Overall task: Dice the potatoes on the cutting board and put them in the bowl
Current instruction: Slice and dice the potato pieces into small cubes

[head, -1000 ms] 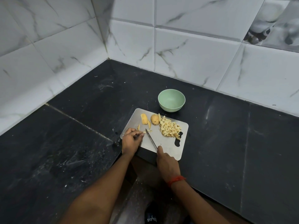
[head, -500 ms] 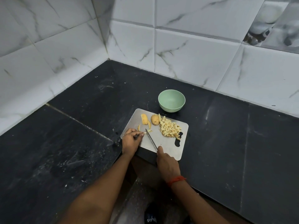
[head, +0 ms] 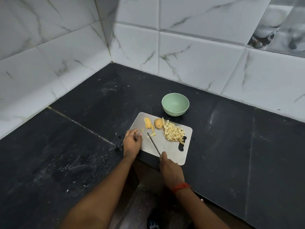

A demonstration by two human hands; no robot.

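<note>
A grey cutting board [head: 171,150] lies on the black counter. On it are a pile of diced potato [head: 174,133], two larger potato pieces [head: 147,123] [head: 158,123] and a few thin strips [head: 153,135]. An empty green bowl [head: 175,104] stands just behind the board. My right hand [head: 170,171] grips the handle of a knife [head: 153,143], whose tip is beside the strips. My left hand [head: 132,142] rests at the board's left edge with its fingers loosely curled, a little apart from the strips. A small sliver [head: 142,129] lies by its fingertips.
The black stone counter [head: 82,146] runs into a corner of white marble-look wall tiles [head: 189,60]. The board's near corner hangs over the counter's front edge. A small dark object [head: 119,147] sits on the counter left of my left hand.
My left hand has let go of the potato strips and drawn back to the left. The strips now lie free by the knife tip. The knife has barely moved.
</note>
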